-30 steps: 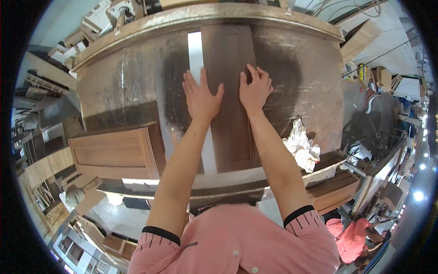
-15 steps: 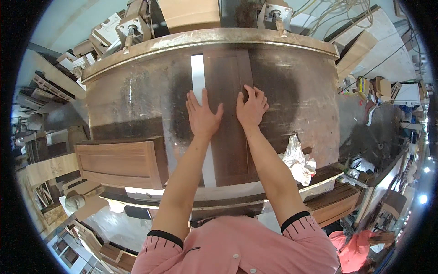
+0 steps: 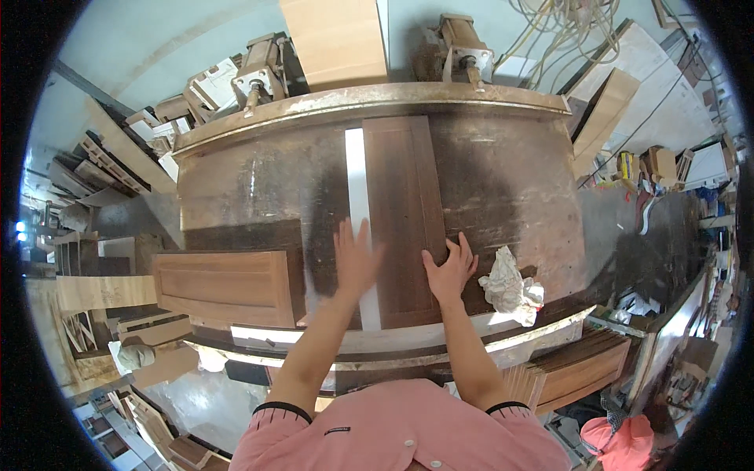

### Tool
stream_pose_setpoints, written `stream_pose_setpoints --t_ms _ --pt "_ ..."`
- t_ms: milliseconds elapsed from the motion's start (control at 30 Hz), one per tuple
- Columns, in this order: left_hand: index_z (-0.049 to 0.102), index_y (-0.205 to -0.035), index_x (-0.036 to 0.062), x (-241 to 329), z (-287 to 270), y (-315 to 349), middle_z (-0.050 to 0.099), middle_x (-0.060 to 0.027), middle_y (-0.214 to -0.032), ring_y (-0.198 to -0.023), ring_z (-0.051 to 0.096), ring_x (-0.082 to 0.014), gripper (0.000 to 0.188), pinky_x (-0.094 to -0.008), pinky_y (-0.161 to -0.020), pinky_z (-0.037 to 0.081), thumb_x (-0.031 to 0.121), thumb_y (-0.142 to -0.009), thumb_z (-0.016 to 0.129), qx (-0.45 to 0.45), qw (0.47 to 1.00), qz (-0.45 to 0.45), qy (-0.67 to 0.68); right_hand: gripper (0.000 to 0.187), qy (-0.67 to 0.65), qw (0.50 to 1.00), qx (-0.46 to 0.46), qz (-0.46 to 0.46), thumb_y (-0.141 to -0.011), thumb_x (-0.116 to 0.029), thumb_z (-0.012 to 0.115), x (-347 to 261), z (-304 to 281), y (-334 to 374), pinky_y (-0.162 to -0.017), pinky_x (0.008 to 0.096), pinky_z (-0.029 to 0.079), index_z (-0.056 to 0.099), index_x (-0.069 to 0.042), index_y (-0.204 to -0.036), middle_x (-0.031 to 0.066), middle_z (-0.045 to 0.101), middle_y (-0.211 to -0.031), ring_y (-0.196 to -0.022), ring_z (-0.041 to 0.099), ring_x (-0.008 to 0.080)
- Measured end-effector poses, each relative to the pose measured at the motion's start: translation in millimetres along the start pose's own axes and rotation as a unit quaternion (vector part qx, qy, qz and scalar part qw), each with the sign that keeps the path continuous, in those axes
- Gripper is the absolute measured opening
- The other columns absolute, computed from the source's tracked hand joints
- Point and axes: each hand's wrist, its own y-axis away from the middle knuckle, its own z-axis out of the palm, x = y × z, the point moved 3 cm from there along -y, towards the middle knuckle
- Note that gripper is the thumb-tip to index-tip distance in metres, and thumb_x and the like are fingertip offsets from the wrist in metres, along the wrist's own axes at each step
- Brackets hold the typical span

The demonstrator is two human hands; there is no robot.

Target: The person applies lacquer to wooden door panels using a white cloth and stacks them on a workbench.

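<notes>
splayed, empty, above workbench [image 3: 510, 173]: left hand [image 3: 356, 265] over white strip [image 3: 356, 165], right hand [image 3: 452, 276] at panel [image 3: 399, 200]

A woodworking shop, no doubt about it! A broad, stained workbench [image 3: 518, 180] is seen up front, a dark framed panel [image 3: 399, 220] is laid across it, and wooden panels [image 3: 585, 370] are stacked down at the right. Beyond, rod-ended machine units [image 3: 263, 74] are mounted, hoses [image 3: 577, 31] are looped, and boards [image 3: 334, 43] are propped up by the wall [image 3: 141, 55]!
</notes>
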Motion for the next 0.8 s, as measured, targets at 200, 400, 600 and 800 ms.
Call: stream_pose_setpoints --t_ms 200,400,600,800 --pt "0.041 -0.151 0.0099 -4.2 -20.3 79.6 0.029 -0.0239 -0.161 -0.15 0.026 -0.0407 0.066 -0.0578 -0.123 0.016 0.038 -0.096 0.066 -0.072 0.995 -0.014 0.066 0.068 -0.112 0.982 -0.101 0.115 -0.082 -0.04 0.08 -2.3 -30.2 -23.7 -0.102 0.0492 0.046 0.05 -0.007 -0.134 0.0208 0.062 -0.127 -0.123 0.057 0.0381" --pt "0.056 -0.138 0.009 -7.4 -52.1 96.1 0.043 -0.0169 -0.155 -0.144 0.039 -0.0346 0.054 -0.0576 -0.123 0.016 0.033 -0.092 0.071 -0.015 0.982 -0.045 0.181 0.053 -0.234 0.972 -0.019 -0.006 -0.082 -0.03 0.08 12.2 -71.6 -29.1 -0.088 0.0419 0.054 0.061 -0.006 -0.124 0.0167 0.071 -0.106 -0.097 0.069 0.031" --pt "0.055 -0.139 0.0028 12.2 -144.6 45.4 0.068 -0.0176 -0.124 -0.113 0.066 -0.0291 0.054 -0.0384 -0.098 0.051 0.033 -0.096 0.068 0.078 0.922 0.022 0.379 0.029 -0.297 0.95 0.015 -0.096 -0.085 -0.015 0.079 -0.1 -137.6 80.2 -0.079 0.0333 0.052 0.064 -0.002 -0.107 0.0033 0.068 -0.094 -0.085 0.062 0.0144" --pt "0.055 -0.135 -0.0019 51.5 -268.6 35.7 0.068 -0.0131 -0.12 -0.111 0.063 -0.0198 0.055 -0.0339 -0.098 0.049 0.034 -0.096 0.069 0.157 0.809 0.067 0.562 0.036 -0.346 0.925 0.067 -0.142 -0.075 -0.005 0.086 -10.6 -170.5 175.1 -0.074 0.029 0.054 0.065 0.0 -0.103 0.0015 0.068 -0.088 -0.078 0.061 0.0096"
